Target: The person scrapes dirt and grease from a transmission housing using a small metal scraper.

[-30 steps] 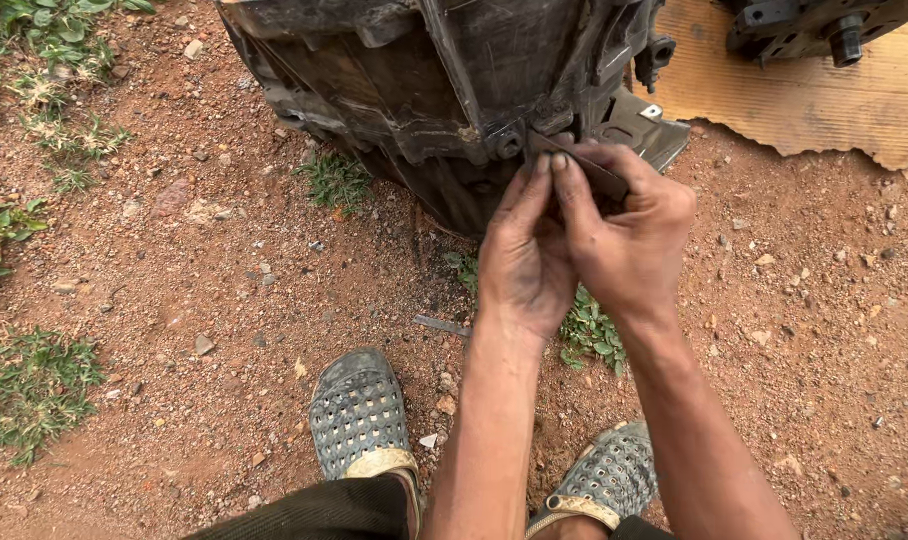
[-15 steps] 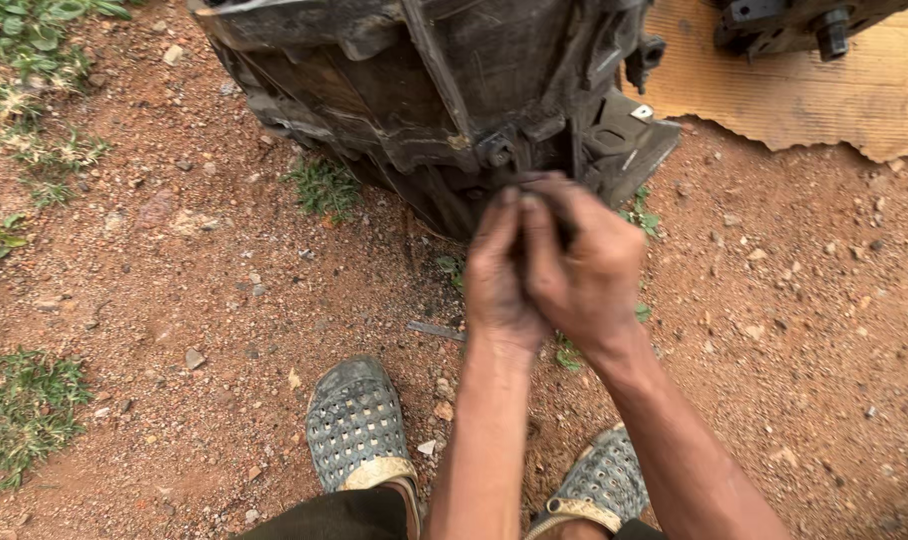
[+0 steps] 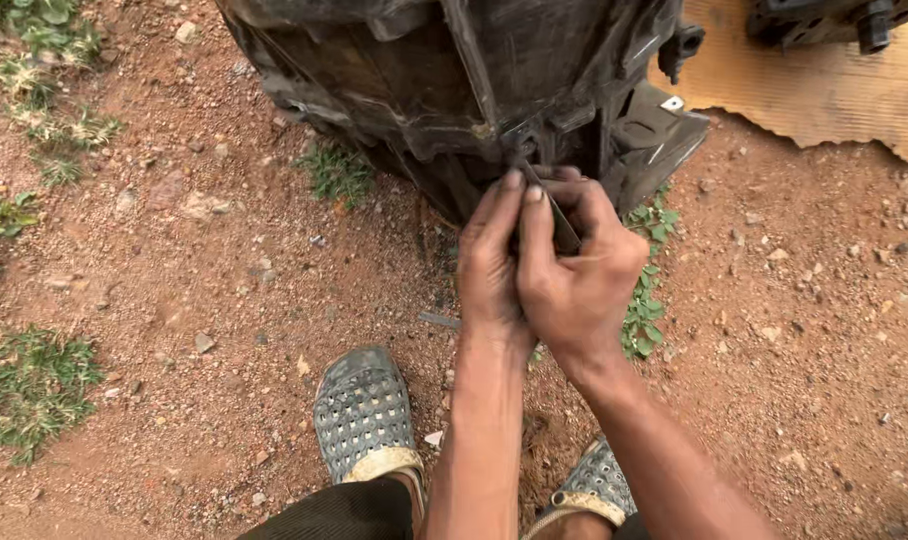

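Note:
A big dirty black plastic vehicle part (image 3: 454, 90) lies on red dirt at the top of the head view. Both hands are pressed together at its lower edge. My right hand (image 3: 579, 270) grips a thin dark metal tool (image 3: 546, 205) whose tip points up into a small bracket on the part. My left hand (image 3: 492, 265) sits against the right, its fingers stretched up along the tool's shaft near the tip.
My two feet in grey perforated clogs (image 3: 362, 415) stand on gravelly red ground (image 3: 204, 300). Brown cardboard (image 3: 824, 95) with another dark part (image 3: 834, 20) lies at the top right. Small weeds (image 3: 644, 300) grow by the hands, grass (image 3: 24, 385) at the left.
Both hands have stayed locked on the tool at the bracket, shifting slightly as they work it. The camera view has drifted a little.

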